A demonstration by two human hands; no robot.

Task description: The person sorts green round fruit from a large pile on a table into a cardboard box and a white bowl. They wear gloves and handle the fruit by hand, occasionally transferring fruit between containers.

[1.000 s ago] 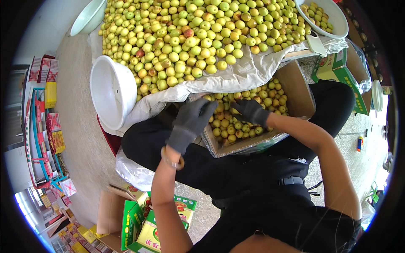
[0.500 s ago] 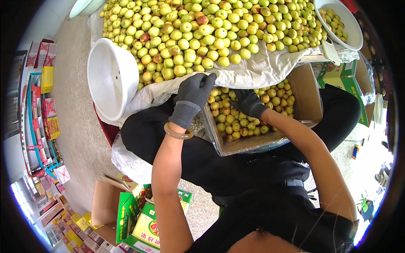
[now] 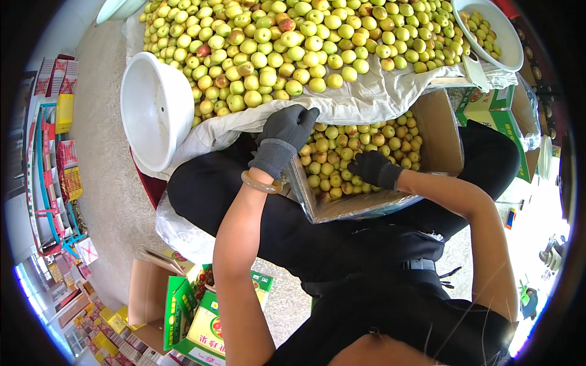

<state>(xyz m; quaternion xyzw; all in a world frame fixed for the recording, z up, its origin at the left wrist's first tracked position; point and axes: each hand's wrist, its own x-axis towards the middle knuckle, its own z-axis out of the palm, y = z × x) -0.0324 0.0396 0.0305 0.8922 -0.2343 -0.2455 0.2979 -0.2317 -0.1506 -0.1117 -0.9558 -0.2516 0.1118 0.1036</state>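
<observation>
My left hand, in a dark grey glove, is closed at the left rim of the cardboard box, beside the hanging edge of the white cloth. What its fingers grip is hidden. Yellow-green jujubes, some with brown patches, fill much of the box between my legs. Over them lies my right hand, also gloved, inside the box toward the near side. Its fingers are apart and touch the jujubes, with none seen held.
A big heap of jujubes covers the cloth beyond the box. One white basin leans at the left; another basin with jujubes stands far right. Open green cartons sit on the floor at lower left.
My right hand has drawn back toward me and slightly right across the jujubes in the box. My left hand stays at the box's left rim. The view has shifted slightly.
</observation>
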